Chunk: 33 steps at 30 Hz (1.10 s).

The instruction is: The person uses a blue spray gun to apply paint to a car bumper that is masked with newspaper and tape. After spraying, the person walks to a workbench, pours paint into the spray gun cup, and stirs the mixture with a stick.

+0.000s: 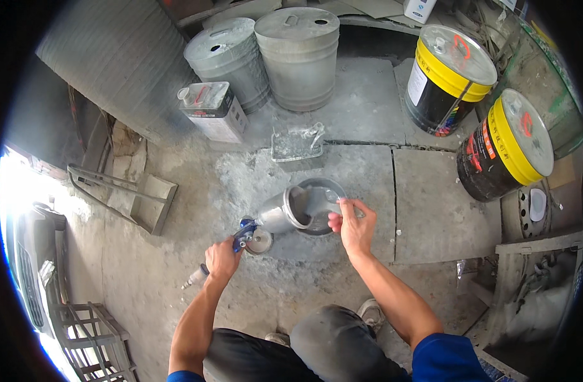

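Observation:
My left hand [223, 260] is closed around the handle of a blue spray gun [243, 237]. The gun's grey metal cup [275, 213] is uncapped and tipped sideways, its mouth at the left rim of a round grey basin [340, 186]. Grey liquid shows in the basin. My right hand [356, 224] is held over the basin's right side, thumb and fingers pinched on a small, pale, see-through thing whose kind I cannot make out. A round lid [259, 242] lies beside the gun. Just beyond the basin stands an open, paint-crusted rectangular tin [298, 156].
Two grey metal drums [298, 60] and a rectangular can [215, 113] stand at the back. Two black and yellow pails [447, 79] are at the right. A long-handled dustpan [153, 202] lies at the left. A metal rack [94, 337] stands lower left.

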Tool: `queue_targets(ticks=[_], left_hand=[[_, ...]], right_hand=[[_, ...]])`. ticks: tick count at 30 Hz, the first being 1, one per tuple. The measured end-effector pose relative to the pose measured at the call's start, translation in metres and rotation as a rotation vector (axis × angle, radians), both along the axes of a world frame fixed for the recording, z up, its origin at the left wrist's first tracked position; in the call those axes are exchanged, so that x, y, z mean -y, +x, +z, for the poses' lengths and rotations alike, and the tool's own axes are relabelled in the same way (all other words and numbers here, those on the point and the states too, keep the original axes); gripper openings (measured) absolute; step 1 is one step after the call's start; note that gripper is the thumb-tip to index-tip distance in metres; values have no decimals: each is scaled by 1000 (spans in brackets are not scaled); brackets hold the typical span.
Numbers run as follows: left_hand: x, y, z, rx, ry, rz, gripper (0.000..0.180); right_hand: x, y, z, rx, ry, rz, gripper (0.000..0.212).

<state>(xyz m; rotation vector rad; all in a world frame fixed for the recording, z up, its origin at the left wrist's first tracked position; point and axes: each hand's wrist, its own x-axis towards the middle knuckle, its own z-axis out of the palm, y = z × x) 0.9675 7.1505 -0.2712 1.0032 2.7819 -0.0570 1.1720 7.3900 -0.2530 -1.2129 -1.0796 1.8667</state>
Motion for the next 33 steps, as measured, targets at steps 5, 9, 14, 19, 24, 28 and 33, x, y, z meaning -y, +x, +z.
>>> queue_targets(ticks=[5, 9, 14, 19, 24, 28, 33], left_hand=[[-1, -3, -11, 47, 85, -55, 40], [5, -18, -21, 23, 184, -149, 45], [20, -28, -23, 59, 120, -123, 36], [26, -33, -17, 21, 90, -130, 28], [29, -36, -16, 8, 82, -70, 30], [36, -37, -17, 0, 102, -27, 37], [44, -35, -22, 51, 114, -53, 44]], right_hand=[[-4, -4, -5, -288, -9, 87, 27], [-35, 12, -7, -363, -113, 433, 23], [-71, 13, 13, -210, 73, 955, 18], [-102, -4, 39, 17, 705, 1293, 23], [-120, -6, 37, 195, 794, 1104, 23], [-99, 0, -5, 491, 967, 985, 18], [-76, 13, -53, 450, 1084, 909, 20]])
